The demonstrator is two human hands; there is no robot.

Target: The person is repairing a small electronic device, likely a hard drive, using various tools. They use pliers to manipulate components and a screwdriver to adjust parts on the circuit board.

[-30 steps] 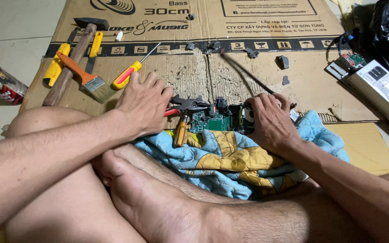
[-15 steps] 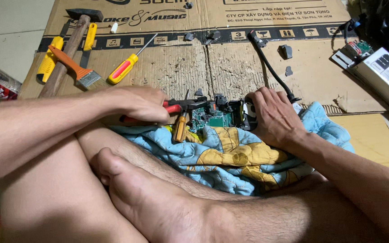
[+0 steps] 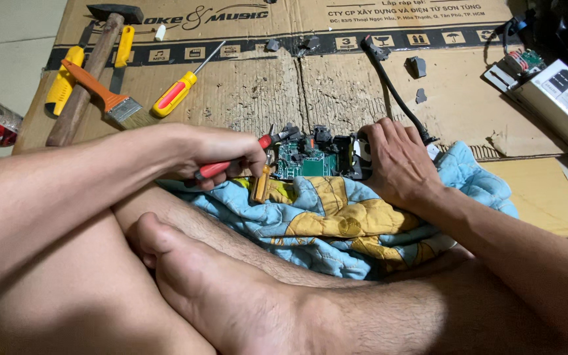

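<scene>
Red-handled pliers [image 3: 231,164] sit gripped in the left hand [image 3: 215,154], nose at the green circuit board [image 3: 310,161] near the cardboard's [image 3: 244,98] front edge; the right hand [image 3: 399,164] presses it down. Next move probably needs a firm, careful pull.

Rough cardboard [image 3: 244,98] — soft quilted cloth [image 3: 336,217], wooden hammer handle [image 3: 83,82].

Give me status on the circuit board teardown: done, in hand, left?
Done: small dark parts lie loose on the cardboard, apparently off the board. In hand: the left hand grips red-handled pliers at the green circuit board, and the right hand steadies its edge. Left: black components still stand on the board, and the black cable still runs to it.
</scene>
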